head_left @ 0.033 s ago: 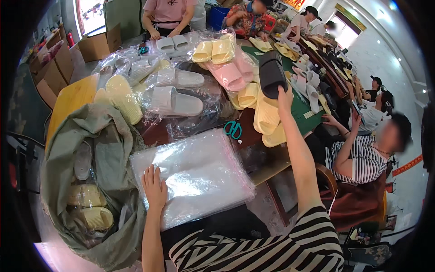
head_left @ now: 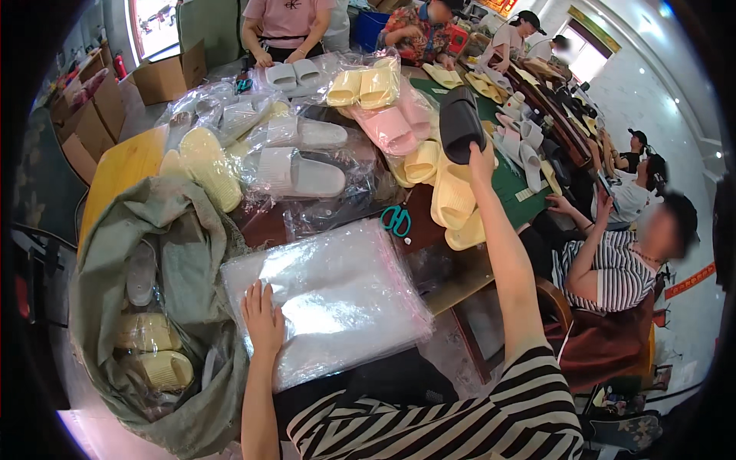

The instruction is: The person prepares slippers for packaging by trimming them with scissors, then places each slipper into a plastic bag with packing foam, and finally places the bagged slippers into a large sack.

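The right hand (head_left: 481,159) grips the near end of a smooth black slide sandal (head_left: 458,115), which extends to the far side of the fingers. The left hand (head_left: 263,320) lies flat on the left part of a stack of clear, flat plastic bags (head_left: 349,287).

The stacked bags (head_left: 345,287) are glossy, clear plastic film — the sack (head_left: 103,261) is matt, rough-looking cloth. The dark footwear (head_left: 458,115) looks smooth, rubbery, softly sheened; the carton (head_left: 170,79), matt cardboard.
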### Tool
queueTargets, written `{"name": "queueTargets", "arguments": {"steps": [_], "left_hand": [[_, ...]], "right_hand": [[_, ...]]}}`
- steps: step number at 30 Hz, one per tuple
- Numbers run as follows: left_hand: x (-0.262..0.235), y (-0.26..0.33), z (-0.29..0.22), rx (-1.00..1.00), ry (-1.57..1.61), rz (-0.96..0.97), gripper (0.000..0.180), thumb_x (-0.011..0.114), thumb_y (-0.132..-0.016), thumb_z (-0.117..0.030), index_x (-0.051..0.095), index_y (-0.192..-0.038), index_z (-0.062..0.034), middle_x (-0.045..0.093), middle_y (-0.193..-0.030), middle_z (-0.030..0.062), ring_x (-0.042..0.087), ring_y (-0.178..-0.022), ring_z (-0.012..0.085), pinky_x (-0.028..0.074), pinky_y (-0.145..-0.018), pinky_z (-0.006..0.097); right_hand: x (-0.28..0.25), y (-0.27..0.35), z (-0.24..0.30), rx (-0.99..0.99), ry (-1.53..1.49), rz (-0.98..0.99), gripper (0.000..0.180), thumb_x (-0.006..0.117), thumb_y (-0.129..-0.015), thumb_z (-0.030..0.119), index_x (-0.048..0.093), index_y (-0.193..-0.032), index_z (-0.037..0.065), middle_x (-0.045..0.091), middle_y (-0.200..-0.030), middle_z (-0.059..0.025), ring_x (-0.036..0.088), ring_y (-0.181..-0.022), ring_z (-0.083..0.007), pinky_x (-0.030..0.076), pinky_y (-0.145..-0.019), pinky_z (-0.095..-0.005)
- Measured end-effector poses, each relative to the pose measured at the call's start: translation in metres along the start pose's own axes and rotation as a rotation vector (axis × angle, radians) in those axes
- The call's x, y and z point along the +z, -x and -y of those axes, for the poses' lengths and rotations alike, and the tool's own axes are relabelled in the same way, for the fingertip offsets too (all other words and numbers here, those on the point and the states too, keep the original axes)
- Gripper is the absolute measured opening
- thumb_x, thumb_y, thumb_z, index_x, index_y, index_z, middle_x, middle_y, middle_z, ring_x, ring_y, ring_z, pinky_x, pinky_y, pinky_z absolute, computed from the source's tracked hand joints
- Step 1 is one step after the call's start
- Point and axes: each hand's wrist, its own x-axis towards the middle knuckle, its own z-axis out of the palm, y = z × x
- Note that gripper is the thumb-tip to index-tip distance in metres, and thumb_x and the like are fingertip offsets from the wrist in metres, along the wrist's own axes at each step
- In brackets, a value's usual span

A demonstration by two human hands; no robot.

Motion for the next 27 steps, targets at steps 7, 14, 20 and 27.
{"name": "queueTargets", "arguments": {"steps": [7,14,20,27], "left_hand": [[-0.001,-0.001,-0.003,-0.015,0.003,0.024,0.053,0.057,-0.085,-0.012,0.049,-0.137,-0.0036,0.041,-0.149,0.0175,0.032,-0.140,0.0373,0.019,-0.117,0.052],[-0.009,-0.002,-0.004,-0.016,-0.021,0.012,0.053,0.056,-0.085,-0.010,0.049,-0.137,-0.0029,0.041,-0.148,0.0185,0.033,-0.139,0.0378,0.019,-0.117,0.052],[-0.003,-0.007,-0.010,-0.007,-0.033,0.027,0.056,0.057,-0.084,-0.009,0.049,-0.139,-0.0030,0.040,-0.149,0.0183,0.032,-0.141,0.0372,0.018,-0.117,0.052],[0.003,-0.010,-0.013,0.015,-0.027,0.030,0.057,0.057,-0.084,-0.010,0.047,-0.140,-0.0038,0.039,-0.149,0.0183,0.032,-0.141,0.0370,0.018,-0.117,0.052]], "right_hand": [[0.057,-0.037,-0.041,-0.211,0.451,0.050,0.044,0.061,-0.089,0.020,0.057,-0.127,-0.001,0.065,-0.116,-0.0243,0.060,-0.112,-0.0407,0.045,-0.095,-0.0443],[0.081,0.027,-0.015,-0.118,0.233,0.400,0.044,0.063,-0.087,0.023,0.057,-0.123,-0.002,0.066,-0.110,-0.0265,0.062,-0.106,-0.0413,0.047,-0.090,-0.0455],[0.101,0.067,-0.006,-0.113,0.098,0.344,0.043,0.062,-0.092,0.022,0.055,-0.126,-0.003,0.066,-0.113,-0.0206,0.063,-0.106,-0.0310,0.047,-0.092,-0.0378],[0.079,0.071,-0.053,0.256,-0.140,0.249,0.046,0.060,-0.093,0.023,0.050,-0.129,-0.004,0.062,-0.119,-0.0195,0.060,-0.108,-0.0306,0.045,-0.095,-0.0371]]}}
